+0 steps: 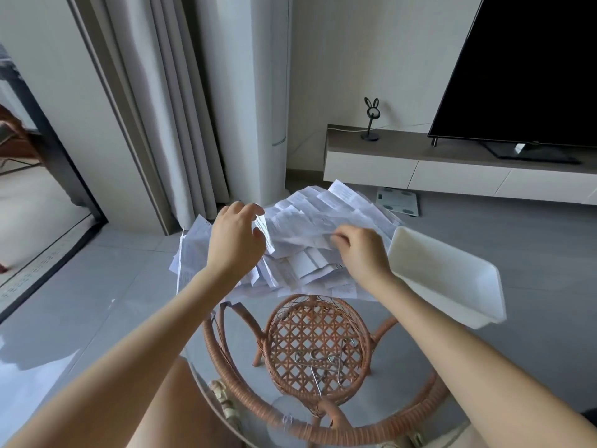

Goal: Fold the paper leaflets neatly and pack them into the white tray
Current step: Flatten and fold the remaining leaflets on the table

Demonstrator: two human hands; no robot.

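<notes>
Leaflets [323,218] partly hidden behind left hand [234,244] and right hand [358,253].

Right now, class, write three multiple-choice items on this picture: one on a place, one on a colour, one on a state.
1. On which side of the pile of white paper leaflets does the white rectangular plastic tray sit? A left; B right; C underneath.
2. The round table's woven rattan frame is: A black; B blue; C reddish-tan.
3. The left hand and right hand: A lie flat; B pinch one printed leaflet; C lift the tray.
Key: 1 B, the tray is at the table's right edge; 2 C, warm cane colour shows; 3 B, fingers curl onto its edges.
</notes>
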